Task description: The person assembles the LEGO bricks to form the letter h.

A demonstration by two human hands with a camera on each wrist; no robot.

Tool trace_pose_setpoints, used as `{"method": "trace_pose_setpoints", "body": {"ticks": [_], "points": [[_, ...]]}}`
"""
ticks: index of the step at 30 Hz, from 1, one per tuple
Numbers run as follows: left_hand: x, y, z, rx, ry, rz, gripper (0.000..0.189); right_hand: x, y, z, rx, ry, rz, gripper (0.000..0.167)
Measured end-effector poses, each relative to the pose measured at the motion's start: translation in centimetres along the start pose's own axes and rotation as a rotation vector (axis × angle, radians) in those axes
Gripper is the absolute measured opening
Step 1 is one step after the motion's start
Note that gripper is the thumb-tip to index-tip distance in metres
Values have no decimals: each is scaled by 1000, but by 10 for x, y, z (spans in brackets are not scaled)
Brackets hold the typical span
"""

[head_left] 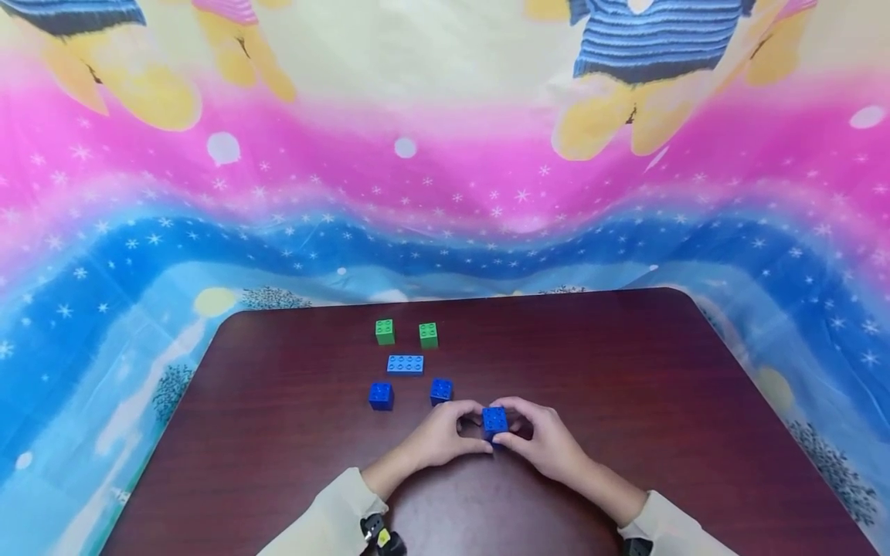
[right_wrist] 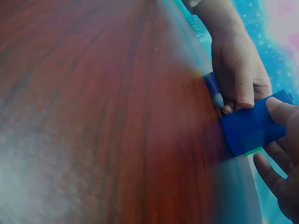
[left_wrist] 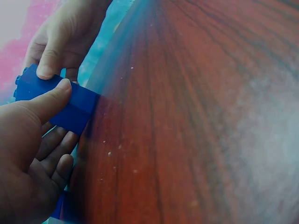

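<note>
Between both hands stands a tall blue building block (head_left: 494, 420), studs upward, near the middle of the table. My left hand (head_left: 443, 435) holds it from the left, its thumb (left_wrist: 52, 100) pressed on the near face. From the right, my right hand (head_left: 549, 446) pinches it, with that thumb (right_wrist: 279, 111) higher on the same face. A faint line crosses the lower part of the blue block (left_wrist: 77, 105) in the left wrist view. The far fingers are partly hidden behind it. Just beyond the left hand is another blue block (head_left: 441, 391).
Left of the hands lies a further dark blue block (head_left: 381, 396). Behind it are a flat lighter blue brick (head_left: 405, 364) and two green blocks (head_left: 385, 332), (head_left: 428, 335). A patterned cloth (head_left: 445, 185) hangs behind the brown table (head_left: 626, 371).
</note>
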State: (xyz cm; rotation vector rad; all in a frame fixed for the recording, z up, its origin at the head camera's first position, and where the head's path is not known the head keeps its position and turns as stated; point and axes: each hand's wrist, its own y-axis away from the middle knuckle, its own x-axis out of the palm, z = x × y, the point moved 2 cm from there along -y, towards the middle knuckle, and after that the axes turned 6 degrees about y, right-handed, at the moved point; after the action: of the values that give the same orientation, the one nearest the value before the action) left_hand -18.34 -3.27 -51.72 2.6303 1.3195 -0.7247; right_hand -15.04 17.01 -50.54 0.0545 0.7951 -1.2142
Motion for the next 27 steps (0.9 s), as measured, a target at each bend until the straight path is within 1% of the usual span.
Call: {"method": "trace_pose_setpoints", "body": {"ticks": [5, 11, 15, 21, 27], "points": [[-7, 4, 0, 0, 42, 19, 36, 1, 0, 0, -21, 34, -19, 40], [-13, 13, 1, -9, 79, 31, 34, -2, 1, 1, 13, 53, 6, 39], [-18, 21, 1, -7, 97, 38, 33, -4, 3, 0, 22, 74, 2, 39], [-29, 32, -2, -5, 93, 22, 32, 0, 2, 0, -18, 110, 4, 42], [-46, 42, -8, -16, 77, -11, 33, -3, 3, 2, -5, 134, 15, 43]]}}
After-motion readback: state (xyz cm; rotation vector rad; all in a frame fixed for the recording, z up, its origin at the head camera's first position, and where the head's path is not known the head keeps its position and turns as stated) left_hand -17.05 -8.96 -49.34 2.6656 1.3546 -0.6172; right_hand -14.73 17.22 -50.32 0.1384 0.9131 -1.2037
